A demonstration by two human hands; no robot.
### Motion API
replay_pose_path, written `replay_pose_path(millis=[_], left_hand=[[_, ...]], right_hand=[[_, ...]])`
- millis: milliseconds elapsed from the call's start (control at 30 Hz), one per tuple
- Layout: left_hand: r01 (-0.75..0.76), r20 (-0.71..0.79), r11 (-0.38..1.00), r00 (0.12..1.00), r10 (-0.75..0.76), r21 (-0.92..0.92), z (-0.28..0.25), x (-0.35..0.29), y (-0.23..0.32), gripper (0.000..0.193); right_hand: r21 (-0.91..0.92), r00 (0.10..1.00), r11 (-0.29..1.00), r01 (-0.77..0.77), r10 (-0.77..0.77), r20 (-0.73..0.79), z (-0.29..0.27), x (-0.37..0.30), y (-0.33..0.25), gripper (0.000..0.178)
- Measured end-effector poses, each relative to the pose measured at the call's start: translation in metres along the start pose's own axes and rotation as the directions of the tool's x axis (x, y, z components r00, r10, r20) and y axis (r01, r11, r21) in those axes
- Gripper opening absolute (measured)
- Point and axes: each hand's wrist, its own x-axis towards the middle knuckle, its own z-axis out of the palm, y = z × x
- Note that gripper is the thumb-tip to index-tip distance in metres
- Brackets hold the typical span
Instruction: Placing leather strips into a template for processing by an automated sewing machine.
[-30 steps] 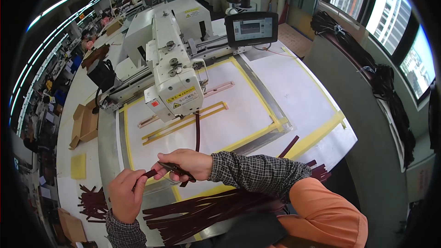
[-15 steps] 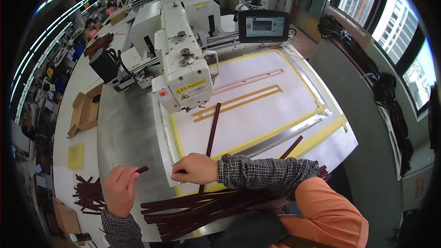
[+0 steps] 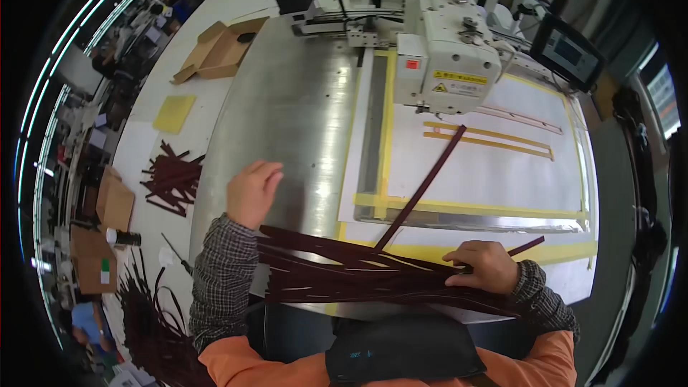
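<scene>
Tabletop [image 3: 136,149] supports a box [image 3: 215,49] containing a black object [image 3: 246,37]; right hand [image 3: 486,265] touches strips [image 3: 358,276].

The right hand [image 3: 484,266] has moved along the worktop's [image 3: 287,115] front edge toward its right corner, reaching the right end of the strip bundle [image 3: 358,272]. The left hand [image 3: 254,190] has come inward from the left edge, its pinched strip piece no longer showing.

Your maroon strips [image 3: 358,277] look matt and leather-like, while your checked sleeves [image 3: 226,272] are woven cloth. The desk [image 3: 279,129] before you is smooth metal with a bright sheen — the machine head [image 3: 455,57] glossy, the open box [image 3: 223,50] dull cardboard.
</scene>
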Motion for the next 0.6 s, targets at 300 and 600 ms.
replay_pose_path(millis=[300,600], left_hand=[[-0.332,0.198,0.934,0.915,0.353,-0.132,0.135,-0.031,0.161,0.051],[-0.004,0.063,1.0,0.998,0.004,0.0,0.08,0.046,0.011,0.018]], right_hand=[[-0.167,0.989,0.986,0.02,-0.044,-0.141,0.043,-0.024,-0.022,0.046],[-0.027,0.986,1.0,0.009,-0.013,-0.168,0.038,-0.012,-0.005,0.018]])
